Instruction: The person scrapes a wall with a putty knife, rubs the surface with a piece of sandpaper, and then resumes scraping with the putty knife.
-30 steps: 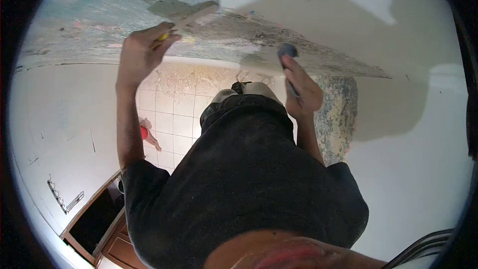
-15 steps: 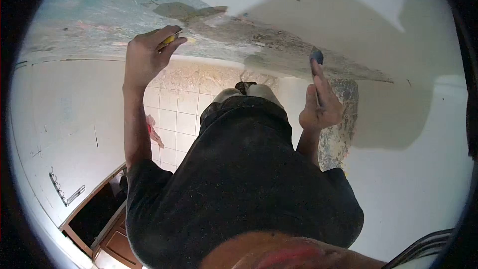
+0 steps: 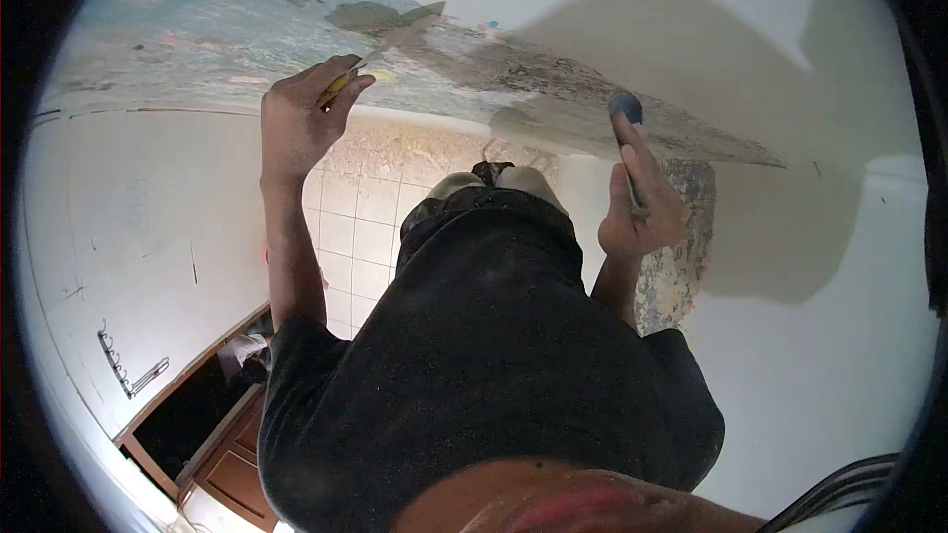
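Note:
My left hand (image 3: 308, 116) is closed round the yellow handle of a scraper (image 3: 339, 86), whose thin blade points up and right close to the wall. The wall (image 3: 464, 57) shows a band of patchy blue, grey and brown below smooth pale paint. On the right, my right hand (image 3: 642, 199) grips a long tool with a dark blue rounded end (image 3: 626, 107), held upright near the lower edge of the rough band. Whether either tool touches the wall cannot be made out.
Pale floor tiles (image 3: 357, 237) lie below, with brown debris along the wall's foot. A rough bare strip (image 3: 681, 237) runs down the right wall. Hooks (image 3: 114, 363) and a brown wooden cabinet (image 3: 237, 484) are at the lower left; dark cables (image 3: 839, 489) at the lower right.
My left hand has shifted slightly right and its scraper's blade now shows more. The blue end of the right tool has turned and looks broader. A pink and red shape on the floor is now mostly hidden.

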`<state>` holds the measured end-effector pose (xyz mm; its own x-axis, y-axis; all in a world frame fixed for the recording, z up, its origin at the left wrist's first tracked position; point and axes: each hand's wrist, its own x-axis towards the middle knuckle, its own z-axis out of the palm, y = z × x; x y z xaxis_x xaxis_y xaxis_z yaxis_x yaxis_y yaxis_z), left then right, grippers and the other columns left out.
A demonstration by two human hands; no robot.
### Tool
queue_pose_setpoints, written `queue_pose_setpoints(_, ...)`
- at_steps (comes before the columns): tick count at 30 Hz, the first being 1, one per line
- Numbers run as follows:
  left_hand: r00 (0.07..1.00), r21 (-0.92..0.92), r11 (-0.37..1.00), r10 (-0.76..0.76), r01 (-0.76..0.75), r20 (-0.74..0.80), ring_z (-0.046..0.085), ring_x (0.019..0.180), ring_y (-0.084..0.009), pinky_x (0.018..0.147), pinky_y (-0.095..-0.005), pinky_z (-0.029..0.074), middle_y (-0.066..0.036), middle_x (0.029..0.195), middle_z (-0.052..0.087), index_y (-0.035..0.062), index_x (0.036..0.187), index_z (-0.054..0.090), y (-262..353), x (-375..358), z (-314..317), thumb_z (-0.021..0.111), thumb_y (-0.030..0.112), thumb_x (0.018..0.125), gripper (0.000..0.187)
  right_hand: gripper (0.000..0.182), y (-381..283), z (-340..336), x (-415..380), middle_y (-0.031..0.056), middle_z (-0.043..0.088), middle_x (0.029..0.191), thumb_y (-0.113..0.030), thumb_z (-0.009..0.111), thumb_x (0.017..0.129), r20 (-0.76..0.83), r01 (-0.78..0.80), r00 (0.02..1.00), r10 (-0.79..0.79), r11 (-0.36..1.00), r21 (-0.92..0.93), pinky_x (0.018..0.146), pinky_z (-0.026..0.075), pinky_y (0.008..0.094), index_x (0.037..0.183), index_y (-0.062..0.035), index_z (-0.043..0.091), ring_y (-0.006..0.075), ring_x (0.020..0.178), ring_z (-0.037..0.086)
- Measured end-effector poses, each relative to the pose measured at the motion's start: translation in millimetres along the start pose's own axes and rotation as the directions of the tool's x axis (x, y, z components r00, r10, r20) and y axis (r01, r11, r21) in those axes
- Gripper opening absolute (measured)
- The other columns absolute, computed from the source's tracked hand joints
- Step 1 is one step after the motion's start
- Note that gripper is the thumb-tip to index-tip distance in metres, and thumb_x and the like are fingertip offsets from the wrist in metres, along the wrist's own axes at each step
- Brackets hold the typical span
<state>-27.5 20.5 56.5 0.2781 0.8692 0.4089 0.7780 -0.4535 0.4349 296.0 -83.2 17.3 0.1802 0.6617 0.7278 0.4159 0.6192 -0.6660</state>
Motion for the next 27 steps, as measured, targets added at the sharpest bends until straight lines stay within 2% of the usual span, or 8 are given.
queue_pose_setpoints(2,1.000,0.019,1.000,0.022,-0.022,0.008,0.064,0.057,-0.0195,0.052,-0.0311,0.048,-0.010,0.074,0.069,0.0054,0.096,0.071,-4,2,3,0.079,0.020,0.081,0.022,0.028,-1,3,0,0.0258,0.068,0.112,0.013,0.059,0.082,-0.007,-0.007,1.000,0.007,0.999,0.031,0.096,0.052,0.0503,0.108,0.0059,0.069,0.0394,0.110,0.065)
queue_pose_setpoints(9,0.997,-0.049,0.998,-0.032,0.035,0.063,0.062,0.056,-0.0183,0.051,-0.0301,0.046,-0.009,0.071,0.067,0.0060,0.095,0.071,-6,6,-4,0.079,0.020,0.081,0.022,0.033,-5,3,9,0.0257,0.068,0.111,0.015,0.056,0.080,0.044,0.016,0.999,-0.016,1.000,0.014,0.097,0.052,0.0484,0.109,0.0054,0.069,0.0368,0.111,0.065)
queue_pose_setpoints(12,0.999,-0.054,0.999,0.011,-0.009,0.031,0.062,0.055,-0.0184,0.050,-0.0304,0.045,-0.010,0.069,0.066,0.0071,0.095,0.071,6,8,5,0.079,0.020,0.081,0.021,0.036,-6,5,5,0.0257,0.068,0.112,0.017,0.055,0.079,0.033,-0.010,0.999,0.010,1.000,0.021,0.097,0.051,0.0477,0.110,0.0054,0.068,0.0361,0.111,0.065)
queue_pose_setpoints(15,0.993,-0.014,0.996,-0.081,0.082,0.088,0.061,0.054,-0.0185,0.051,-0.0304,0.046,-0.010,0.067,0.065,0.0082,0.095,0.071,-5,4,-7,0.079,0.020,0.082,0.020,0.034,-8,3,4,0.0255,0.068,0.112,0.017,0.056,0.079,0.048,-0.013,0.999,0.012,1.000,0.018,0.097,0.052,0.0474,0.110,0.0056,0.068,0.0363,0.111,0.065)
queue_pose_setpoints(18,0.993,0.025,0.999,-0.043,0.040,0.106,0.061,0.054,-0.0202,0.052,-0.0313,0.047,-0.010,0.067,0.066,0.0085,0.095,0.071,0,8,-1,0.078,0.022,0.082,0.020,0.031,-11,3,4,0.0253,0.068,0.112,0.014,0.058,0.081,0.036,-0.037,0.999,0.037,0.999,-0.013,0.097,0.052,0.0473,0.109,0.0056,0.068,0.0365,0.111,0.065)
queue_pose_setpoints(21,0.993,0.021,0.999,-0.030,0.028,0.111,0.060,0.059,-0.0147,0.056,-0.0291,0.048,-0.012,0.076,0.068,0.0019,0.101,0.070,4,5,-6,0.074,0.012,0.086,0.019,0.028,-8,5,5,0.0254,0.068,0.111,0.012,0.060,0.082,0.047,-0.018,0.999,0.018,1.000,0.001,0.096,0.052,0.0472,0.108,0.0057,0.068,0.0367,0.110,0.066)
queue_pose_setpoints(24,0.986,0.015,0.997,-0.083,0.082,0.148,0.061,0.059,-0.0156,0.057,-0.0295,0.048,-0.013,0.075,0.068,0.0015,0.101,0.070,1,5,-6,0.074,0.011,0.085,0.019,0.026,-8,5,8,0.0258,0.068,0.111,0.010,0.060,0.083,0.020,-0.005,1.000,0.004,1.000,0.029,0.096,0.052,0.0472,0.107,0.0059,0.069,0.0369,0.109,0.066)
queue_pose_setpoints(27,0.999,-0.029,1.000,0.006,-0.005,0.033,0.063,0.055,-0.0221,0.052,-0.0319,0.048,-0.011,0.070,0.067,0.0068,0.093,0.071,2,6,2,0.078,0.023,0.082,0.021,0.026,-13,6,8,0.0260,0.068,0.110,0.010,0.060,0.083,0.024,-0.026,0.999,0.027,1.000,-0.006,0.096,0.053,0.0476,0.106,0.0061,0.069,0.0372,0.108,0.066)
